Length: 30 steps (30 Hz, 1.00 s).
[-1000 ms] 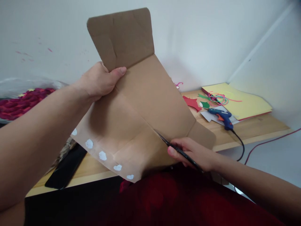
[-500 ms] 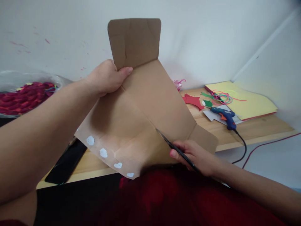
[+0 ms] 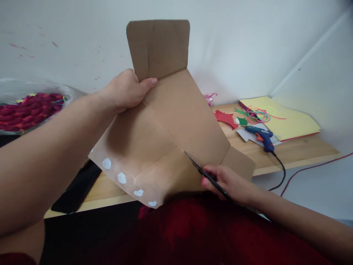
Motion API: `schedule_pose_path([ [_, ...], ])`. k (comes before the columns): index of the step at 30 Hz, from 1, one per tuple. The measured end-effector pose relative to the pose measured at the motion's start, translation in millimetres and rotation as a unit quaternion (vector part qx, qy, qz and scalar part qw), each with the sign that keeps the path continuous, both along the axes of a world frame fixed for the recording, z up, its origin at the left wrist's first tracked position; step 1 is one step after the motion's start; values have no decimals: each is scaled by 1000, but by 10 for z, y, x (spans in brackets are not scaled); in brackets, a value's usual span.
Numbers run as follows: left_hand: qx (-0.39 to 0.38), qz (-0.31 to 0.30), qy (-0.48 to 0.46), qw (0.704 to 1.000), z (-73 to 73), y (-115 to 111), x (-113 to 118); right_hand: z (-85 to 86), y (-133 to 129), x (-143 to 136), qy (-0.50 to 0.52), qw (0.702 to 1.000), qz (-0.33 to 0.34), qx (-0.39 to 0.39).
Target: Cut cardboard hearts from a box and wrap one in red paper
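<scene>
A creased sheet of brown cardboard (image 3: 176,110), with a rounded flap at its top and another at its right, is held up in front of me. White patches dot its lower left edge. My left hand (image 3: 131,90) grips the upper left side near the top flap, thumb on the facing surface and the other fingers hidden behind. Black scissors (image 3: 202,172) are in my right hand (image 3: 227,184), their closed-looking blades pointing up and left. The tip touches or nearly touches the long crease in the cardboard's middle. Part of the scissors' handle is hidden by my hand.
On the wooden table (image 3: 300,147) at the right lie a blue glue gun (image 3: 261,136) with a black cord, yellow paper (image 3: 292,117), tangled coloured strings (image 3: 257,114) and red paper scraps (image 3: 226,118). A dark phone-like slab (image 3: 75,191) and a plastic bag of dark red pieces (image 3: 30,110) are at left.
The scissors' tip and the cardboard stay almost in the same place. The view has shifted slightly, so the table things sit a little further left. Both hands keep their hold.
</scene>
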<state>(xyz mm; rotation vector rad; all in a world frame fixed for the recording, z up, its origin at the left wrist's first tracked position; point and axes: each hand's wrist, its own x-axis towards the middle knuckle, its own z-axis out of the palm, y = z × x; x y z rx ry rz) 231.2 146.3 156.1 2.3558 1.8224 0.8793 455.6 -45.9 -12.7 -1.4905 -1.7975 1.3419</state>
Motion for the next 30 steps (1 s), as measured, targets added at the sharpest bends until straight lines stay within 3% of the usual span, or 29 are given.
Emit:
schedule_pose_path([
  [6, -11, -17, -20, 1000, 24, -56, 20, 116, -57, 47, -26, 999, 27, -26],
  [12, 2, -90, -67, 994, -8, -67, -24, 146, 122, -5, -12, 999, 37, 21],
  [16, -12, -64, -54, 996, -2, -117, -30, 175, 185, -46, -9, 999, 29, 45],
  [24, -26, -66, -32, 997, -8, -90, -35, 30, 124, -71, 39, 999, 6, 24],
  [30, -37, -83, -36, 995, -22, -62, -31, -35, 122, -136, 45, 997, -20, 51],
])
